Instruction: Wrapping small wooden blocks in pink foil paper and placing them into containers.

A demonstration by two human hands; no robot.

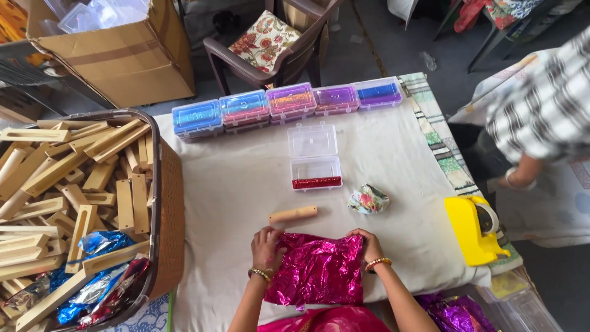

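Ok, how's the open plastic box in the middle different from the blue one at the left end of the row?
The open box has its lid up; the blue box is shut. The open box holds red glitter; the blue box holds blue. The open box sits alone; the blue box stands in the row. Both are small clear cases.

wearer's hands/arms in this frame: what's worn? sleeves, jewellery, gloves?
Both hands are bare, no gloves. The left hand has a beaded gold-coloured bracelet at the wrist; the right hand has a similar gold bangle with some orange-red in it. Forearms are uncovered, with no sleeves in view. No rings can be made out.
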